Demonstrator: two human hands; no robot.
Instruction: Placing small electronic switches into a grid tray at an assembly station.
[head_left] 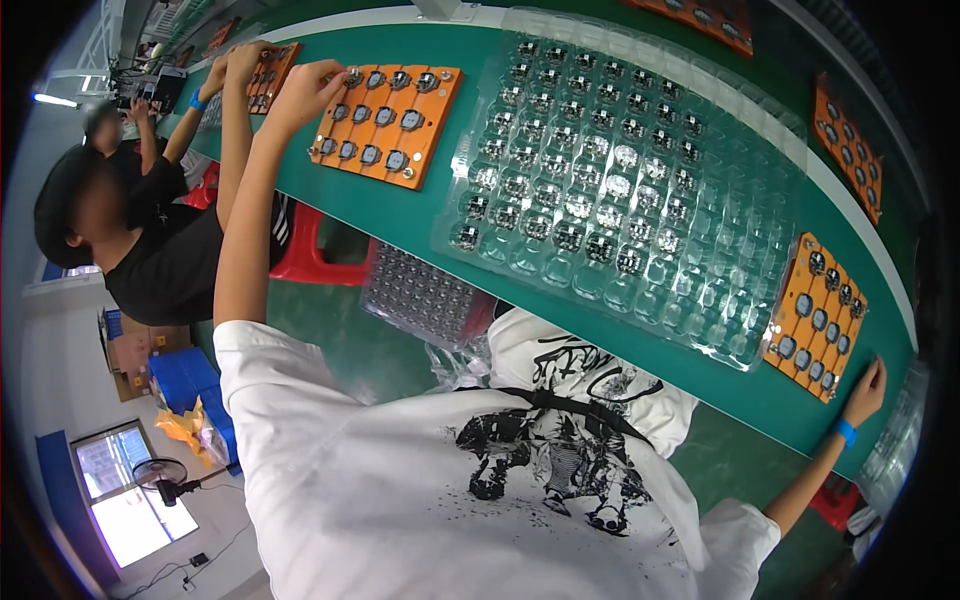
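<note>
Two hands: stretched far apart over green bench [420, 215].
Left hand [312, 88]: fingers pinch a round part at orange jig [388, 122] corner.
Right hand [866, 388]: fingers loosely spread, resting on bench beside second jig [815, 318].
Between: clear blister tray [610, 170] of parts.

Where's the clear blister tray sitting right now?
In the head view the clear blister tray lies mid-belt on the green belt, between the orange fixture under the left hand and another orange fixture near the right hand.

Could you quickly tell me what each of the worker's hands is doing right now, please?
Left hand: fingers curled on the orange fixture plate; grip cannot be told.
Right hand: open, resting on the green table.
</note>
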